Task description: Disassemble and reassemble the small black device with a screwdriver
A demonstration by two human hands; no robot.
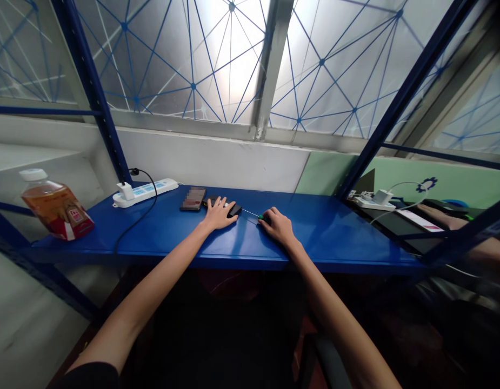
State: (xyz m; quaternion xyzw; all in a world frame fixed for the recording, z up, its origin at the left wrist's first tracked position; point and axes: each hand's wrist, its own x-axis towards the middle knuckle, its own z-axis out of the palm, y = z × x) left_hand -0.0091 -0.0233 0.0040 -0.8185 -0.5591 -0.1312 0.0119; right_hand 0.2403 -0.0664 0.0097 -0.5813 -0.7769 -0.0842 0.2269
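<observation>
Under splayed left hand [219,215], black object [235,209]; clasped in right hand [277,225], slim green-and-black screwdriver [261,217].

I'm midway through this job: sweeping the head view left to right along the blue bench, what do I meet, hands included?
Bottle → power strip → phone → left hand → screwdriver → right hand → white adapter. The black item under the left hand overlaps it, so it is left out.
</observation>
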